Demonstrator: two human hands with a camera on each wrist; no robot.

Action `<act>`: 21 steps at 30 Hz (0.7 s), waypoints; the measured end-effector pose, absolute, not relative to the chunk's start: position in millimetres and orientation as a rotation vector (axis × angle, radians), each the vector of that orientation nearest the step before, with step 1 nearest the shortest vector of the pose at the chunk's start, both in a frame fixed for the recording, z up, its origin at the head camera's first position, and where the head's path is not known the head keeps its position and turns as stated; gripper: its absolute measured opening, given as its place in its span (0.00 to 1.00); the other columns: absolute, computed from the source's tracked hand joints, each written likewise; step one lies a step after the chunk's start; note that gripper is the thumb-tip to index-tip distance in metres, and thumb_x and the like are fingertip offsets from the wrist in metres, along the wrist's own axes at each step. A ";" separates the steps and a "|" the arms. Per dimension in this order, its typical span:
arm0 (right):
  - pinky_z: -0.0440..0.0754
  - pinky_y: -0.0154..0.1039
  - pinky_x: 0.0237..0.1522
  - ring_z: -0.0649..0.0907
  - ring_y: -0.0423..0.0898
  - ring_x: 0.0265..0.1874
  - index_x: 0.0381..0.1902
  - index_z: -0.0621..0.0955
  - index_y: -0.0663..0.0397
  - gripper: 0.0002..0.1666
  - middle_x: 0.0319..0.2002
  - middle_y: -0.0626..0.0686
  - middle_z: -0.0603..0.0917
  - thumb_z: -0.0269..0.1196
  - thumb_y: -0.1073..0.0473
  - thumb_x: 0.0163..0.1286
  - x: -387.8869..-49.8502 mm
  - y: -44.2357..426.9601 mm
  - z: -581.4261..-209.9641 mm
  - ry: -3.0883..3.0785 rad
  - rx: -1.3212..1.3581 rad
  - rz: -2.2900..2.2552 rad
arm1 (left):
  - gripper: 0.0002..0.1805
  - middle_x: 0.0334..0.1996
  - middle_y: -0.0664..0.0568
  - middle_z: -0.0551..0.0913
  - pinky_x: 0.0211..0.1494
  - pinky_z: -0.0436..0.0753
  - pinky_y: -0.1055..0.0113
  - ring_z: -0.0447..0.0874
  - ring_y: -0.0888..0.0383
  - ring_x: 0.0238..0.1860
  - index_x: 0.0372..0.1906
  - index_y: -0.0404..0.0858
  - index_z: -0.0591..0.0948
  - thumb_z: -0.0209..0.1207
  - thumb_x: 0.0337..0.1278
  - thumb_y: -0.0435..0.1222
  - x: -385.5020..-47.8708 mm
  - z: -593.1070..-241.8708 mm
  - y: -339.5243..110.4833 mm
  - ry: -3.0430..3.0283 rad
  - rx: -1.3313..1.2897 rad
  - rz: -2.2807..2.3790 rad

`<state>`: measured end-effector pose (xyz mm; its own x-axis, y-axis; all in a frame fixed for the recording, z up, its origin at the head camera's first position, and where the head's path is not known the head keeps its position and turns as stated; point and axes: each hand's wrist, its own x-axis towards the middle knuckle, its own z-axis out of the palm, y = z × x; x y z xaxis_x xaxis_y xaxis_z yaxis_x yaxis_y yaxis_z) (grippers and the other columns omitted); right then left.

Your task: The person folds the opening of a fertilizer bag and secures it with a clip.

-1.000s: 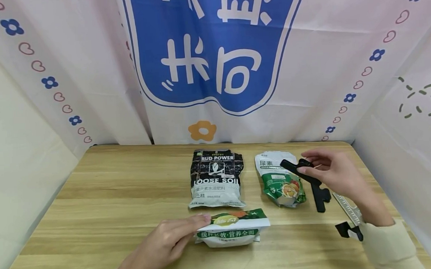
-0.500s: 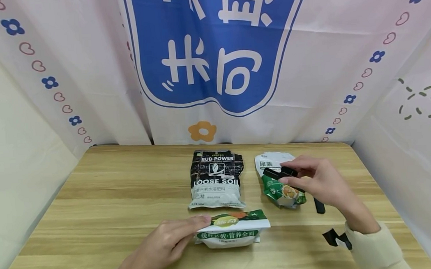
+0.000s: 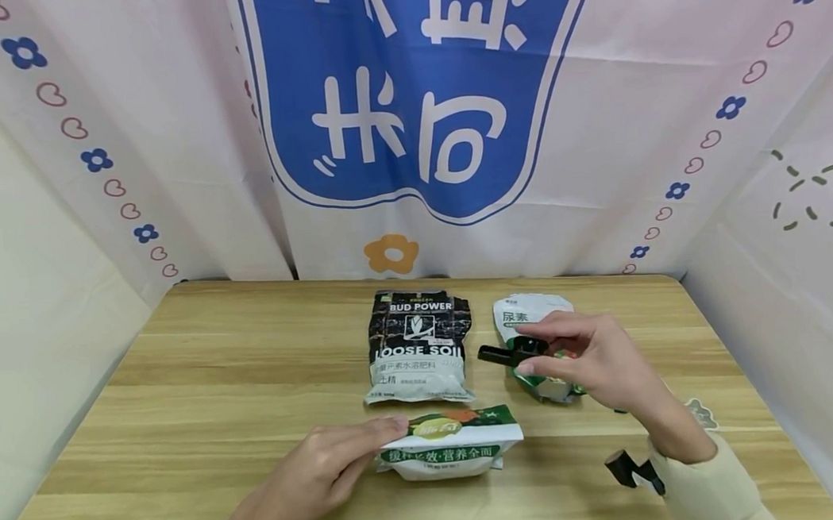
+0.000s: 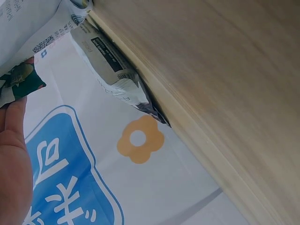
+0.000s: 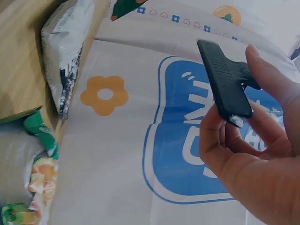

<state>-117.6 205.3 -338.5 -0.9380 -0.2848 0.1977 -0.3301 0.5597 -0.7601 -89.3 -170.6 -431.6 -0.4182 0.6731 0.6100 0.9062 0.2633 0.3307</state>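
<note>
Right fingers (image 5: pixel 211 140) round clip (image 5: pixel 221 77), off pouch edge (image 3: pixel 463 438)

Your right hand (image 3: pixel 598 360) carries the black clip (image 3: pixel 497 356) leftward across the green-and-white pouch (image 3: pixel 527 306), now apparently nearer the folded bag (image 3: pixel 449 442) than before.

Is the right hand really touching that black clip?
Touching. The right wrist view shows the right hand pinching the black clip.

- Three bags counted: one black bag (image 3: pixel 419 335), two green-and-white bags (image 3: pixel 446 458) (image 3: pixel 534 306).
- One black clip (image 5: pixel 222 77), one black tip (image 3: pixel 621 411) seen.
- Two hands noted: left hand (image 3: pixel 332 460), right hand (image 3: pixel 597 352).
- One pale item (image 3: pixel 701 415) logged.
- One desk (image 3: pixel 252 381) recorded.
</note>
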 end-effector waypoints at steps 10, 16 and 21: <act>0.90 0.30 0.52 0.87 0.38 0.43 0.48 0.90 0.49 0.16 0.45 0.46 0.90 0.78 0.61 0.61 -106.7 186.1 -336.1 -2.620 0.760 1.410 | 0.18 0.60 0.48 0.89 0.64 0.86 0.72 0.91 0.52 0.57 0.65 0.37 0.83 0.51 0.82 0.34 -89.2 -431.6 -170.9 -2.189 -1.438 -0.930; 0.90 0.32 0.48 0.88 0.34 0.42 0.48 0.90 0.42 0.16 0.45 0.42 0.93 0.79 0.54 0.61 -95.1 170.8 -339.3 -2.614 0.836 1.338 | 0.18 0.60 0.47 0.89 0.65 0.85 0.72 0.91 0.52 0.57 0.65 0.37 0.83 0.49 0.83 0.35 -88.8 -431.2 -170.4 -2.187 -1.436 -0.931; 0.90 0.33 0.46 0.91 0.36 0.41 0.46 0.90 0.44 0.15 0.42 0.44 0.94 0.79 0.57 0.61 -88.4 160.0 -344.6 -2.479 1.015 1.323 | 0.18 0.59 0.47 0.89 0.65 0.85 0.72 0.91 0.52 0.57 0.64 0.37 0.83 0.48 0.84 0.35 -88.6 -431.5 -170.3 -2.193 -1.434 -0.933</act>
